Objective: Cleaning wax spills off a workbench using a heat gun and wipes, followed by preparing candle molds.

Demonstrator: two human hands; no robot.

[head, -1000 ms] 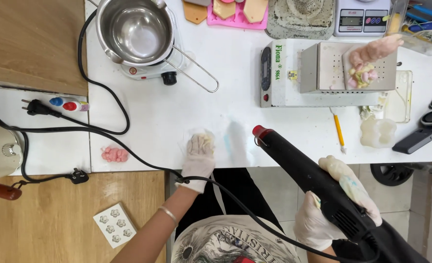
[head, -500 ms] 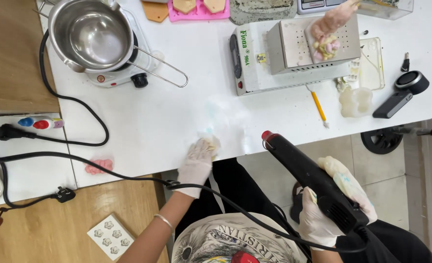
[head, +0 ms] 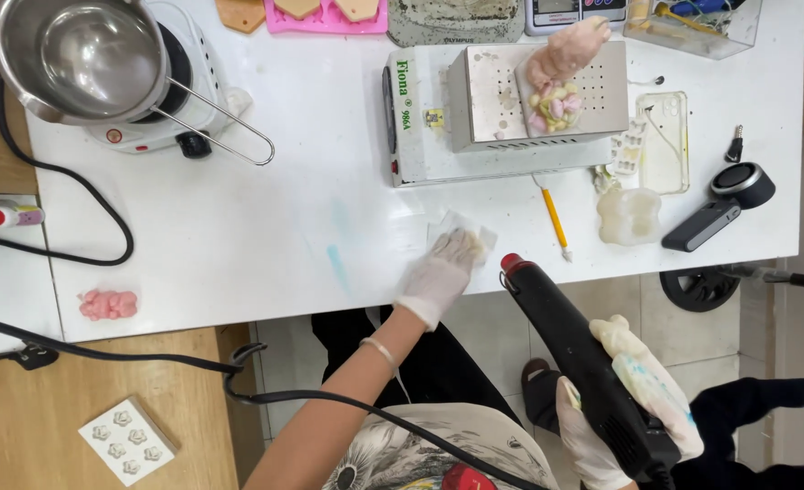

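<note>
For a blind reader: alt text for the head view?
A gloved left hand presses a wipe on a white table while the gloved right hand holds a black heat gun beside it.

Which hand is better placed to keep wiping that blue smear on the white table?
Probably the left hand: it rests on the white wipe on the table, beside the blue smear. The right hand grips the black heat gun off the table's edge.
</note>
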